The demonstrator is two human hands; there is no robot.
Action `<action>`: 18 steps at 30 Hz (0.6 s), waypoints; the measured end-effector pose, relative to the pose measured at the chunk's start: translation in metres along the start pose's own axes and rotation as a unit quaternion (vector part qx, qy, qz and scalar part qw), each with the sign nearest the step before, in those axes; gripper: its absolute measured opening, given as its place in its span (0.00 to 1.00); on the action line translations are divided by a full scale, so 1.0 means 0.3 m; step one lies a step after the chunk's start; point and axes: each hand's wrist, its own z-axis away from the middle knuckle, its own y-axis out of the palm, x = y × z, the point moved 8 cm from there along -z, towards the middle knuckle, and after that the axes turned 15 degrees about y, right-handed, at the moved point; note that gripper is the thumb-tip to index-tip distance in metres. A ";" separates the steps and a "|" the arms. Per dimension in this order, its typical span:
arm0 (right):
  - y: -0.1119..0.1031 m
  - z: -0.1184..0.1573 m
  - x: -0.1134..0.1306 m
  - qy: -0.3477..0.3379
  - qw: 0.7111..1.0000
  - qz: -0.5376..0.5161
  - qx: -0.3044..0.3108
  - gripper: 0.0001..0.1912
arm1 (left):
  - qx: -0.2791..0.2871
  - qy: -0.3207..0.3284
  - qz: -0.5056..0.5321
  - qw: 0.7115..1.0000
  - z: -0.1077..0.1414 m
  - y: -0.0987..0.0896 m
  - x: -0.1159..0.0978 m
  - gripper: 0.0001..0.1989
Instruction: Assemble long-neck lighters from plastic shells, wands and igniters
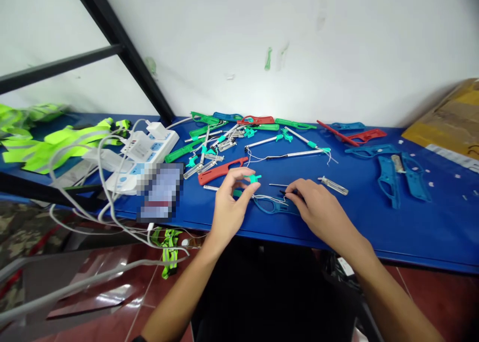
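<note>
My left hand (231,207) is closed in a pinch on a small teal plastic trigger piece (255,178). My right hand (318,204) pinches a small black part (283,192), mostly hidden by the fingers. White wires (271,198) run between the two hands. A thin metal rod (277,184) sticks out beside the right fingertips. Below the wires, a blue lighter handle half (273,206) lies on the table, partly covered by my right hand. Just beyond that hand is a clear fuel tank (334,185). A red handle half (223,171) lies behind my left hand.
Green, red and blue handle halves, metal tubes and teal parts lie along the wall. Blue halves (389,179) are at the right, near a cardboard box (449,115). At left are a power strip (153,157) with cables, a phone (160,192) and reflective vests (63,145).
</note>
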 end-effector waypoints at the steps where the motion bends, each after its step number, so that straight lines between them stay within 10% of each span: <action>1: 0.001 0.000 0.003 -0.004 1.000 0.001 -0.004 0.08 | 0.007 0.002 -0.004 1.000 0.000 0.004 0.000 0.08; 18: 0.007 0.014 0.083 -0.103 0.992 0.074 0.008 0.05 | 0.050 0.026 -0.063 0.996 0.008 0.019 -0.008 0.10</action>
